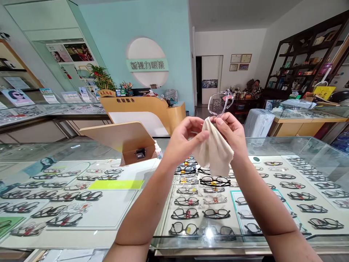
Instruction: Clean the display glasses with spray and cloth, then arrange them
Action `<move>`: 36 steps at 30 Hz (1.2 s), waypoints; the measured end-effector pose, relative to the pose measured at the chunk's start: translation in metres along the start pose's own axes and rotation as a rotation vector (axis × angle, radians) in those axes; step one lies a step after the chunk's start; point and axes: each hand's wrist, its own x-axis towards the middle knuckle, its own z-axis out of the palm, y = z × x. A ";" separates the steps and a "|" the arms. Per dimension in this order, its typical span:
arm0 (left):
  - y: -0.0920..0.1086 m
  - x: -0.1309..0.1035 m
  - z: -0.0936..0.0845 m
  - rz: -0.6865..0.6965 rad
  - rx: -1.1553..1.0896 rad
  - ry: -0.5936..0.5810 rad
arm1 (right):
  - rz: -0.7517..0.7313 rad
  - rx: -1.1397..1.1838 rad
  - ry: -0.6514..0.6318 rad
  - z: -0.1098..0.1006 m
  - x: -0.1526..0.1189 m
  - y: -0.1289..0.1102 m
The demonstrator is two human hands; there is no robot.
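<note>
Clear-framed glasses (217, 103) are held up in front of me, above the glass display case. My right hand (231, 133) is closed on the lower part of the frame, with cloth between its fingers. A cream cloth (216, 153) hangs down between both hands. My left hand (188, 138) pinches the cloth's left side, just below and left of the glasses. The cloth and fingers hide the lower part of the glasses.
Below my arms, the glass case (160, 242) holds rows of glasses. A tilted wooden-framed mirror (120, 134) and a small white spray bottle (158, 150) stand on its left part. Behind are a wooden counter (139, 105) and a seated person (256, 89).
</note>
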 end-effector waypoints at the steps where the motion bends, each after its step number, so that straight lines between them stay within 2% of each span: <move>1: -0.003 0.001 0.004 -0.052 -0.030 -0.038 | 0.003 0.005 -0.008 0.000 0.000 0.000; 5: -0.008 -0.001 0.014 -0.165 -0.105 -0.071 | 0.019 0.050 -0.037 0.001 0.000 0.002; 14: -0.008 0.000 0.010 -0.196 -0.102 -0.023 | 0.098 0.093 -0.045 0.003 0.000 0.000; 18: -0.007 0.003 0.007 -0.233 -0.228 -0.063 | 0.104 0.066 -0.044 0.002 0.000 -0.003; 27: -0.008 0.003 0.006 -0.315 -0.271 -0.142 | 0.131 0.102 -0.044 0.001 0.004 0.000; 36: -0.011 0.001 0.009 -0.285 -0.302 -0.252 | 0.139 0.102 -0.041 -0.003 0.008 0.013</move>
